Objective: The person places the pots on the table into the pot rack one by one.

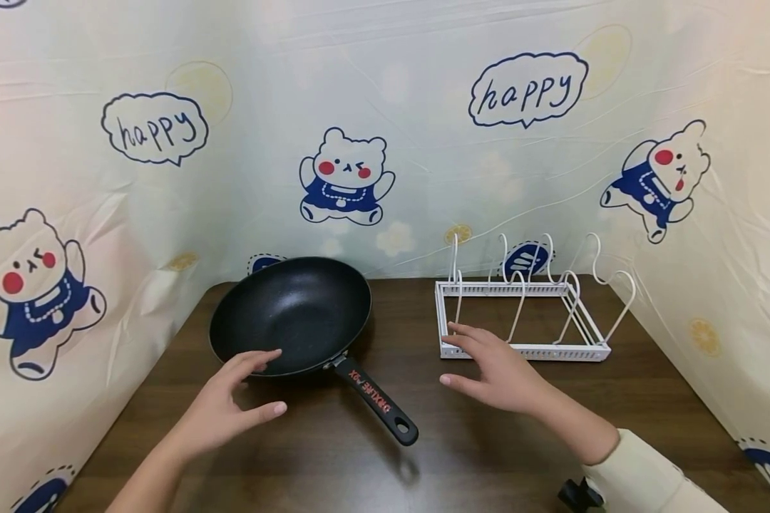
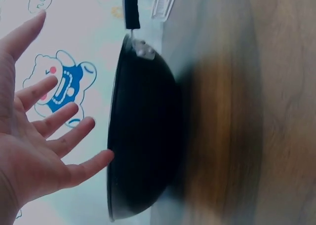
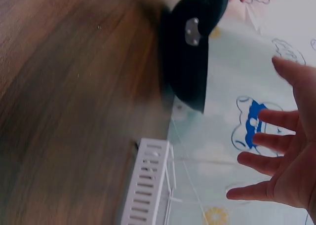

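A black frying pan (image 1: 295, 306) rests on the dark wooden table at the left, its handle (image 1: 378, 400) angled toward the front right. My left hand (image 1: 221, 406) is held at the pan's near rim with fingers spread; the left wrist view shows this hand (image 2: 54, 151) beside the dark pan wall (image 2: 143, 136), gripping nothing. My right hand (image 1: 497, 374) hovers in front of the white rack (image 1: 526, 352), fingers extended and holding nothing. In the right wrist view the right hand (image 3: 291, 156) has its fingers apart, with the rack's slotted side (image 3: 145, 185) to its left.
Several white curved hooks (image 1: 574, 299) stand up from the rack's frame. Behind and at both sides of the wooden table (image 1: 475, 456) hangs a pale cloth (image 1: 417, 142) with printed bears. A small black object (image 1: 579, 494) shows by the right sleeve.
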Motion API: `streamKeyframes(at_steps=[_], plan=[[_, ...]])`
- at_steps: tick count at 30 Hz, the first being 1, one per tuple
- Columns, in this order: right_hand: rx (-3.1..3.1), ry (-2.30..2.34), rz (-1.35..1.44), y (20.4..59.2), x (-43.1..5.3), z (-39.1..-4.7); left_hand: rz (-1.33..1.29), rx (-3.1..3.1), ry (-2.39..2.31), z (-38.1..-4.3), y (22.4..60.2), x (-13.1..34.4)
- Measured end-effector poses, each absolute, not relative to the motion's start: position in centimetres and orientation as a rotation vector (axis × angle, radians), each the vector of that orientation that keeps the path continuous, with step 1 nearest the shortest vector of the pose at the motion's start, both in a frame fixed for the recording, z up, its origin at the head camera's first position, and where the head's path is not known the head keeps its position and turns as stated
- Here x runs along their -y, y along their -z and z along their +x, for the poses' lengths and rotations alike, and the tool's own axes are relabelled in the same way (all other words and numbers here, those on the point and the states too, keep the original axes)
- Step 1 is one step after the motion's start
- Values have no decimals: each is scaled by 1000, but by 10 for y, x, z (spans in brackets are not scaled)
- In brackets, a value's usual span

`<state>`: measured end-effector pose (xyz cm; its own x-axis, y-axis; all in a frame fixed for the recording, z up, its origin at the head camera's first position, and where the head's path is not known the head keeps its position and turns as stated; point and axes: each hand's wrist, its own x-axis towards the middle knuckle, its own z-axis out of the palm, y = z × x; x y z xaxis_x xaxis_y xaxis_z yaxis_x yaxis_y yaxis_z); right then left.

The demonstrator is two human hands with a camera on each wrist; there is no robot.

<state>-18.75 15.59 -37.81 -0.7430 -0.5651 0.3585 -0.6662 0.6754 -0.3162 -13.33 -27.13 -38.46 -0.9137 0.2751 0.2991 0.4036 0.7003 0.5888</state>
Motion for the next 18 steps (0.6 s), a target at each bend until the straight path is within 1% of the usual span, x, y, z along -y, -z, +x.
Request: streamKeyframes(at_steps=[11, 18], plan=[[2676, -845, 951, 387, -131, -190, -577, 2721, 1237, -138, 404, 249], [2715, -998, 934, 395, -120, -191, -559, 2639, 1578, -143, 420, 236]])
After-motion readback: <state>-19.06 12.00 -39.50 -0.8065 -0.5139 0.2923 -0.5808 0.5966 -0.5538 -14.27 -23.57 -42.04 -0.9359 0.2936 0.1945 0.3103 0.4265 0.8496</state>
